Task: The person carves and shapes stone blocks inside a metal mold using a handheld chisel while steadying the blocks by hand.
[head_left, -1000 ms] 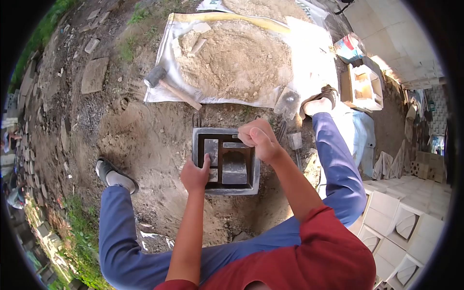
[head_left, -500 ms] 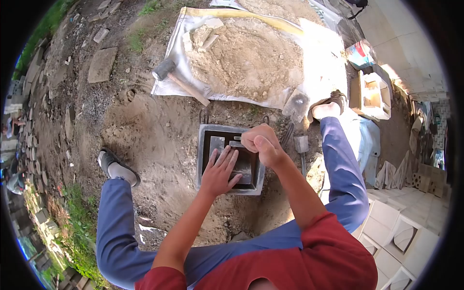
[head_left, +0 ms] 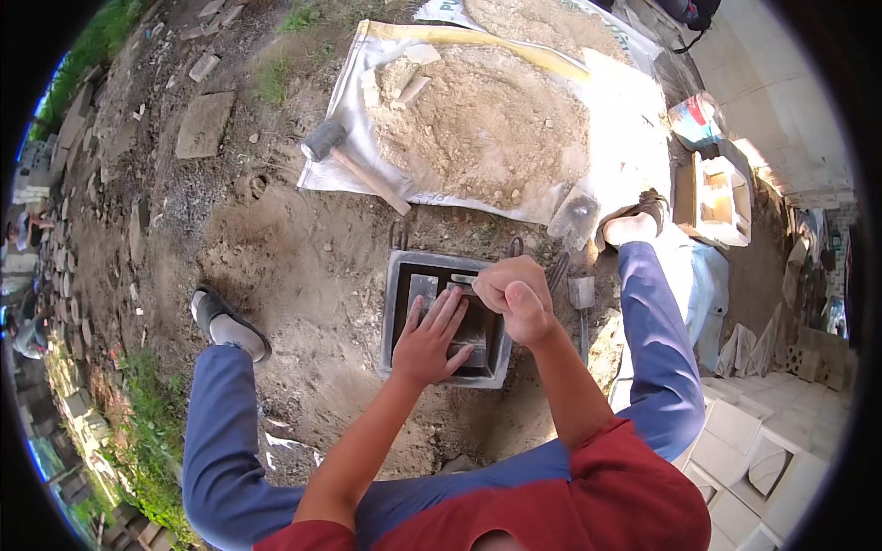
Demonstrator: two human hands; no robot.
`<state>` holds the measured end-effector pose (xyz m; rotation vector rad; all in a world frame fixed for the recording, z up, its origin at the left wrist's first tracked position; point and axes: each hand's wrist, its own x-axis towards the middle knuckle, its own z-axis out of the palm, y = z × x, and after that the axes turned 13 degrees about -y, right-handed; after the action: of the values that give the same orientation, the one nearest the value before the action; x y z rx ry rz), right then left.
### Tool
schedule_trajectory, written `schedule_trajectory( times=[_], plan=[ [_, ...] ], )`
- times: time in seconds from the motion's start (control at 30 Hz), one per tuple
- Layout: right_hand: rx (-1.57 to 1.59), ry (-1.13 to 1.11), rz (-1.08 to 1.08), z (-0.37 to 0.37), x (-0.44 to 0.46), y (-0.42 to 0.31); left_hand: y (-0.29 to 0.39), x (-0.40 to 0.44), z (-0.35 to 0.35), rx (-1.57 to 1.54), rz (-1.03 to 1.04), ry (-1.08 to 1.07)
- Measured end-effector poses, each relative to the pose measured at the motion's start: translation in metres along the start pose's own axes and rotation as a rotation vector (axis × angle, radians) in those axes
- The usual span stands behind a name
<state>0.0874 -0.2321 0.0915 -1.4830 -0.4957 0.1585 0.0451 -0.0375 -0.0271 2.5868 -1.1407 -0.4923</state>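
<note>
1. Ideally, the left hand [head_left: 424,351], fingers spread over the mould [head_left: 390,314] on the ground [head_left: 312,275], should bear down evenly.
2. The right hand [head_left: 517,296] is fisted by its far-right corner; I cannot tell what it grips.
3. Level pressure seems best.

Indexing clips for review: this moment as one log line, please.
left hand: spread over grey frame | right hand: clenched at frame's far right, contents unclear | mallet: lying across white sheet's edge

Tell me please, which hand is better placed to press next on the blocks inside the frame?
Probably the left hand: it is spread, palm down, over the blocks inside the frame, whereas the right hand is closed into a fist near the far right corner.
</note>
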Motion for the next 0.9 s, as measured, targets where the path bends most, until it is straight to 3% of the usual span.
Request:
schedule_trajectory(
  times=[0.13, 0.17, 0.3, 0.47, 0.57, 0.67, 0.73, 0.9],
  plan=[
    [-0.029, 0.028, -0.022, 0.007, 0.000, 0.023, 0.001, -0.004, 0.006, -0.093, 0.052, 0.039],
    [-0.031, 0.011, -0.115, 0.009, 0.001, 0.043, 0.000, -0.004, 0.005, -0.100, 0.057, 0.051],
    [-0.069, 0.035, -0.007, 0.016, 0.016, 0.001, -0.001, -0.006, 0.007, -0.106, 0.049, 0.024],
    [-0.084, -0.017, 0.018, 0.017, 0.018, 0.033, -0.002, -0.006, 0.010, -0.090, 0.044, 0.024],
    [-0.011, -0.030, 0.072, 0.019, 0.026, 0.013, 0.002, -0.011, 0.007, -0.101, 0.047, 0.059],
    [0.061, -0.034, 0.009, 0.016, 0.026, -0.002, -0.001, -0.004, 0.008, -0.107, 0.045, 0.096],
    [-0.038, -0.088, -0.021, 0.020, 0.020, 0.052, -0.002, -0.008, 0.010, -0.109, 0.065, 0.097],
    [-0.051, 0.014, -0.020, 0.027, 0.029, 0.024, -0.002, -0.005, 0.008, -0.061, 0.044, 0.078]
  ],
)
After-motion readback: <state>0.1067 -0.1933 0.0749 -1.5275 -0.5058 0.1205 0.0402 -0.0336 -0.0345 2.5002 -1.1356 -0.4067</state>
